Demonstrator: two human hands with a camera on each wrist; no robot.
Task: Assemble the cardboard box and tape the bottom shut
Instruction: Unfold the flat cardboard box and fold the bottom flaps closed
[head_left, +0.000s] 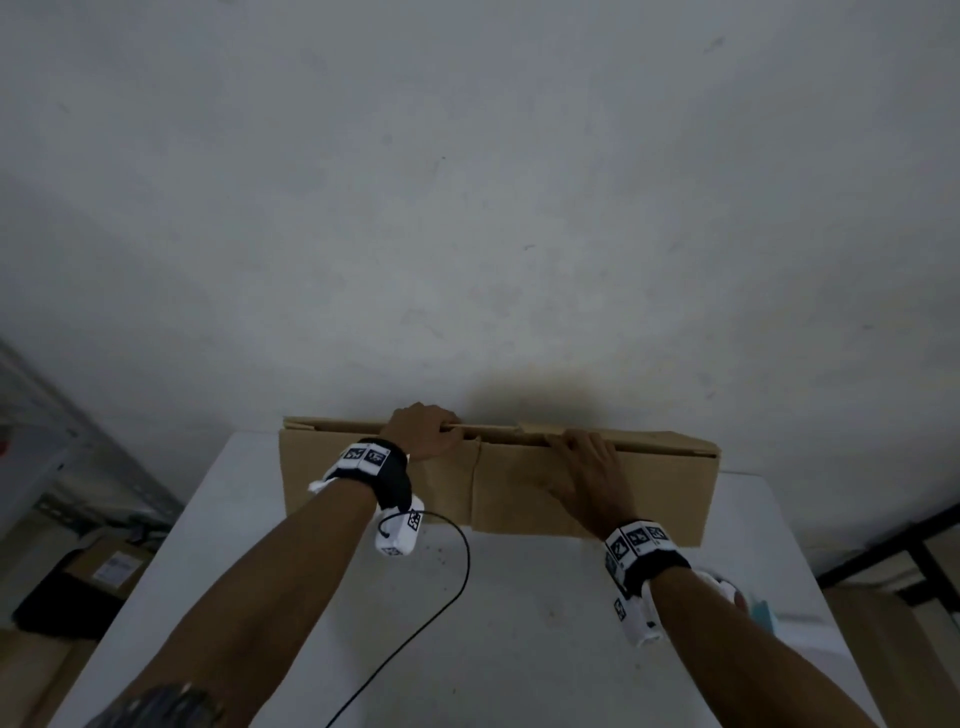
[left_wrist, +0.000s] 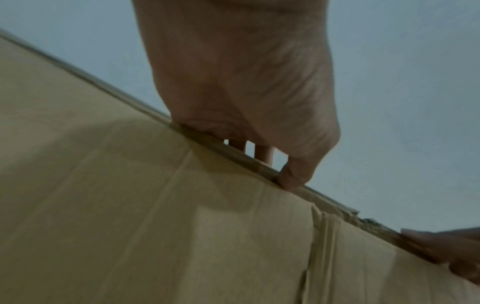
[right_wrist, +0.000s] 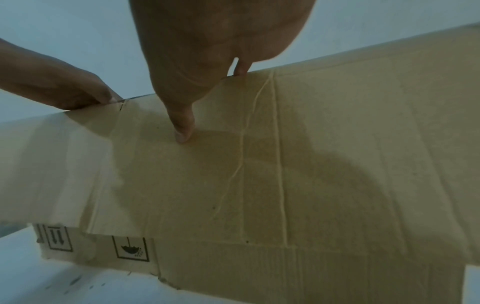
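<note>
A flattened brown cardboard box (head_left: 670, 493) stands on its long edge on the white table (head_left: 519, 649), leaning against the wall. My left hand (head_left: 423, 431) grips its top edge left of the centre crease, fingers curled over the back and thumb tip on the edge. The left wrist view shows that hand (left_wrist: 246, 92) on the box (left_wrist: 130, 216). My right hand (head_left: 587, 467) holds the top edge right of the crease, fingers hooked behind. In the right wrist view its thumb (right_wrist: 183, 127) presses the front panel of the box (right_wrist: 350, 164), and printed handling symbols (right_wrist: 131, 248) sit at the lower left.
A grey wall (head_left: 467, 208) rises right behind the box. A black cable (head_left: 460, 577) loops across the table from my left wrist. A dark case and boxes (head_left: 98, 577) sit on the floor at left. A dark frame (head_left: 914, 551) stands at right.
</note>
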